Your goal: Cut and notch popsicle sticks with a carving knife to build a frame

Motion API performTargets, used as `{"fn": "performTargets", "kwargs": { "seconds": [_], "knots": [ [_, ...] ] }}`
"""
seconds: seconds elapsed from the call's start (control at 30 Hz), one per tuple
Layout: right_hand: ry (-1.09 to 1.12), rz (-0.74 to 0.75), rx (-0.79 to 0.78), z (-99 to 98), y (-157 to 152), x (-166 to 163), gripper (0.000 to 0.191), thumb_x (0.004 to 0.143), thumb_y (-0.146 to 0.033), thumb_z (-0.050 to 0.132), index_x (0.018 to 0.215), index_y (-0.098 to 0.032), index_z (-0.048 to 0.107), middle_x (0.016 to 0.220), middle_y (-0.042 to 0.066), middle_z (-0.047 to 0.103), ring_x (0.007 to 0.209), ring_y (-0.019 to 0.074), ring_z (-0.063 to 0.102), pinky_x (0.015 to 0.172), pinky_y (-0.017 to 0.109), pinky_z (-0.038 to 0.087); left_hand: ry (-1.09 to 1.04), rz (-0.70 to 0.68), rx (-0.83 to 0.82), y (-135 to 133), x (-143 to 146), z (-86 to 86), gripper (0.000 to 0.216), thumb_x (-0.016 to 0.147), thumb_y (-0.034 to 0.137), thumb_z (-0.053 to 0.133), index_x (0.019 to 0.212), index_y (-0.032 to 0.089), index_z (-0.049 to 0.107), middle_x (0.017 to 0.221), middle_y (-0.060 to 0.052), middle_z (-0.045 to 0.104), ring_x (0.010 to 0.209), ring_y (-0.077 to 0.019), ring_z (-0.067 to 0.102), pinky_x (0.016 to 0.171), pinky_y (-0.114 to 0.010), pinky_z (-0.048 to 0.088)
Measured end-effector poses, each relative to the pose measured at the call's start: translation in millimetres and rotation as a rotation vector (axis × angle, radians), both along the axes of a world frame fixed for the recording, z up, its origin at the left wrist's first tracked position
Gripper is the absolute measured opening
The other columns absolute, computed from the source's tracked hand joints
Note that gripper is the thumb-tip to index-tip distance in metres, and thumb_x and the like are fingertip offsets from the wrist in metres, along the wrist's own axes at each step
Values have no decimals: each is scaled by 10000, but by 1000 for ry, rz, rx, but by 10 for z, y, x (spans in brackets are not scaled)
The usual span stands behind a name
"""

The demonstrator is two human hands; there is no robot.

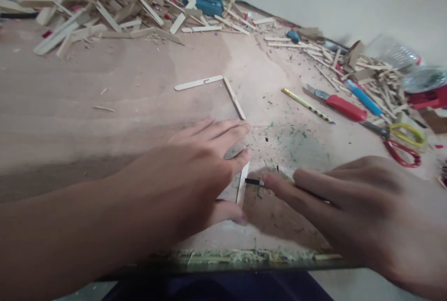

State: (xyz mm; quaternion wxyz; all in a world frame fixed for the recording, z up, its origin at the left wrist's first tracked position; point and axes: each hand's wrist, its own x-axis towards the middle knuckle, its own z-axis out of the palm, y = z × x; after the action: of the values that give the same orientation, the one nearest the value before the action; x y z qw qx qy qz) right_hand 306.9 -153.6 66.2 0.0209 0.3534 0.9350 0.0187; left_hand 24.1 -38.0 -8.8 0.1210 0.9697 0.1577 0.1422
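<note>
My left hand point(199, 170) lies flat on the wooden board point(104, 105), fingers stretched out, pressing down a pale craft stick point(243, 183) near the front edge. My right hand point(352, 208) comes in from the right with its fingers closed round a thin tool whose dark blade tip point(254, 182) touches that stick. The tool's handle is hidden under the fingers. Farther back on the board lie two loose sticks, one flat point(198, 83) and one slanted point(234, 98).
A big heap of craft sticks point(104, 3) fills the back left. At the right lie a red utility knife point(340, 105), a striped pencil point(307, 105), a blue knife point(363, 97), yellow-and-red scissors point(401, 140), more sticks and a plastic bottle point(394, 54). A white wall stands behind.
</note>
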Motion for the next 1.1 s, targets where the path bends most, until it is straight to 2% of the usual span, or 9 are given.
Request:
{"fn": "performTargets", "kwargs": {
  "seconds": [0.17,0.3,0.4,0.53,0.6,0.73,0.83,0.93,1.1],
  "knots": [
    [-13,-5,6,-45,-65,93,480,1163,-381,643,1603,-195,692,1077,119,790,843,248,657,670,372,529,39,0,24,6,6,4,936,916,901,848,1461,141,812,1725,-291,636,1625,-475,613,1353,-635,550],
    [17,-11,9,-73,-56,129,518,1180,-439,633,1633,-193,679,1064,125,785,843,254,671,677,382,554,52,-4,12,11,7,1,937,936,893,833,1478,130,801,1748,-301,609,1647,-481,591,1362,-634,530],
    [38,19,12,-59,73,121,473,1195,-363,602,1626,-186,682,1058,118,794,802,241,666,666,384,553,44,-6,-21,14,-9,-8,921,947,867,847,1480,118,795,1766,-300,591,1670,-473,565,1387,-608,497],
    [12,218,5,-4,265,77,417,1213,-120,406,1486,-1,698,985,115,817,654,196,616,558,388,506,27,-12,-38,14,-12,-22,944,927,867,871,1490,112,793,1770,-301,586,1692,-468,538,1415,-595,452],
    [13,275,14,6,298,63,427,1206,-62,345,1426,58,692,947,120,819,638,195,635,537,398,509,27,-10,-41,13,-5,-18,943,921,851,890,1492,106,797,1774,-304,580,1696,-476,531,1411,-604,455],
    [8,302,53,-11,272,59,401,1175,-32,401,1427,85,690,934,145,821,696,231,712,563,421,550,66,-3,-37,13,-4,-3,904,917,843,895,1474,137,815,1774,-296,584,1675,-485,556,1386,-636,493],
    [-21,265,55,-3,282,41,395,1193,-29,378,1445,62,669,957,120,828,652,208,682,544,413,529,55,3,-42,10,-13,-11,940,917,873,873,1501,140,801,1780,-297,575,1683,-478,547,1397,-651,483],
    [-1,193,7,32,325,-3,395,1268,-92,299,1468,8,624,955,73,816,605,179,638,544,396,505,38,18,-49,7,-14,-12,965,916,885,866,1515,132,791,1779,-302,575,1680,-483,551,1406,-674,467],
    [88,96,-72,26,310,-45,375,1314,-172,302,1445,-43,628,930,39,783,642,148,647,544,381,446,53,9,-67,14,-5,38,926,938,856,862,1491,115,808,1747,-325,598,1644,-513,588,1378,-719,488]
  ]
}}
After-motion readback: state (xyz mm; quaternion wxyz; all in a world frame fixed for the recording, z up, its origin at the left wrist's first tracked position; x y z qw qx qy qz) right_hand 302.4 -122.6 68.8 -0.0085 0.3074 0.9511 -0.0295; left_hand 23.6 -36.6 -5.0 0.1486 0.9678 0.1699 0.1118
